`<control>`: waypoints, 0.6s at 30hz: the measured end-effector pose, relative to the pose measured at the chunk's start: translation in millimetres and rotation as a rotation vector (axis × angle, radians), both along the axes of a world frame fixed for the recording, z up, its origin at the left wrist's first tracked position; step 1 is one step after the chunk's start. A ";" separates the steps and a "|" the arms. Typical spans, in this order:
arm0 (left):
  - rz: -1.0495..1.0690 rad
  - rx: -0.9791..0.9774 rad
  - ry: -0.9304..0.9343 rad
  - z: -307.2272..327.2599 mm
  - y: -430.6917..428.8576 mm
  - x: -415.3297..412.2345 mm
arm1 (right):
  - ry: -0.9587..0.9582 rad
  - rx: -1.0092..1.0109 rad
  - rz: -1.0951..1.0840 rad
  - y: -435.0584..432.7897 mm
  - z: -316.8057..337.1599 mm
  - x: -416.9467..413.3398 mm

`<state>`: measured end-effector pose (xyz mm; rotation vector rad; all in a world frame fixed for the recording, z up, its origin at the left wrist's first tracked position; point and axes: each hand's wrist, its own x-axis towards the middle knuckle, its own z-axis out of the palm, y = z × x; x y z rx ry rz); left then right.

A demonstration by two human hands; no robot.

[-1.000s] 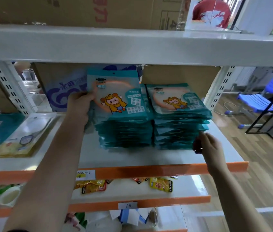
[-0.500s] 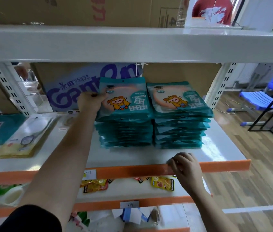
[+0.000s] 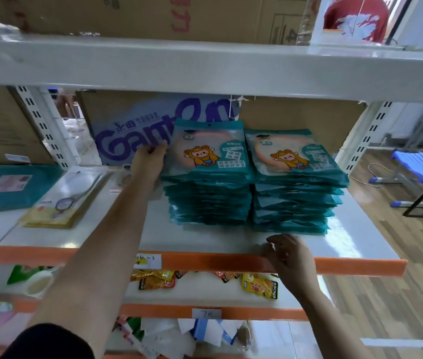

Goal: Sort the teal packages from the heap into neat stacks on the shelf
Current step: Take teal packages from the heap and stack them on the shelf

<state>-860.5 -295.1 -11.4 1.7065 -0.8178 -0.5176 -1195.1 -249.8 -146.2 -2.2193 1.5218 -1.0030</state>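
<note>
On middle shelf [image 3: 347, 244], left grip [image 3: 150, 161] pinches left edge of top package [image 3: 205, 149], flat on left stack [image 3: 207, 200] beside right stack [image 3: 293, 203]. Right grip [image 3: 288, 255] rests loosely curled on its front edge, holding nothing. I judge placing step; next: release, square edges, fetch another. Second ago package stood upright, right grip touched right stack.

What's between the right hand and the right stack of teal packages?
Only a strip of bare white shelf, seen in the head view. The right hand rests at the orange front edge, apart from the right stack.
</note>
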 end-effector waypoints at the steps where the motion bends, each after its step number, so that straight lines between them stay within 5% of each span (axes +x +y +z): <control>1: 0.001 -0.018 -0.009 -6.0 12.8 3.4 | -0.004 -0.013 0.024 -0.8 2.2 8.5; 10: -0.028 0.110 -0.656 -77.1 139.2 70.5 | -0.043 0.004 0.338 9.1 23.0 131.6; 18: 0.039 0.256 -0.815 -93.2 222.0 150.3 | -0.086 -0.002 0.430 47.7 35.3 262.7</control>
